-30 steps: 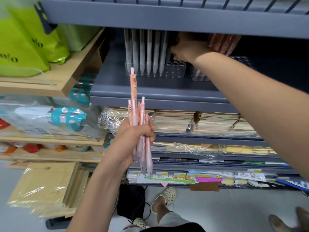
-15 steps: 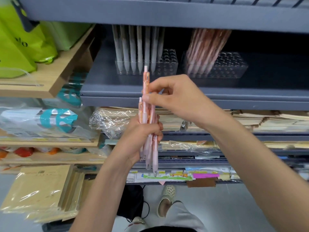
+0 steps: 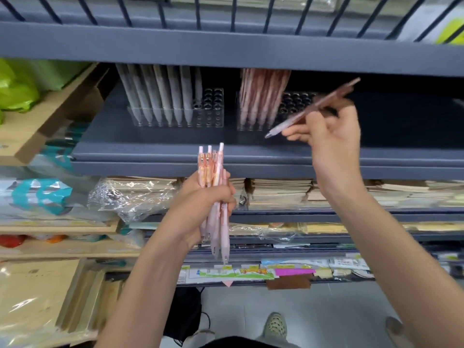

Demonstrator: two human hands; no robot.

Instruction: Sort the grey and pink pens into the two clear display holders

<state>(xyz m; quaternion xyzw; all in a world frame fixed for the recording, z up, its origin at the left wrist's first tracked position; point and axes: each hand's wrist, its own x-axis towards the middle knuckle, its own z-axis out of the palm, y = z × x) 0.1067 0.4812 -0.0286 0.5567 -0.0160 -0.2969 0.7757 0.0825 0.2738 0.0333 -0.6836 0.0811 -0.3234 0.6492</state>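
My left hand [image 3: 200, 204] grips a bunch of pink pens [image 3: 216, 197] upright in front of the shelf edge. My right hand [image 3: 329, 139] pinches a single pink pen [image 3: 311, 109], tilted with its tip down-left, just right of the right clear holder [image 3: 296, 106]. That holder has several pink pens [image 3: 261, 96] standing in its left half. The left clear holder [image 3: 213, 109] carries a row of grey pens [image 3: 160, 96], with open holes on its right side.
The holders stand on a dark grey shelf [image 3: 175, 146] under a low upper shelf [image 3: 226, 43]. Below lie stacks of notebooks [image 3: 278, 192] and wrapped packs [image 3: 130, 197]. Wooden shelving with green bags [image 3: 17, 89] is at the left. A person's shoes show on the floor.
My right hand has pulled one pink pen out of the bunch and lifted it up and right, towards the right holder. The left hand stays in place with the rest.
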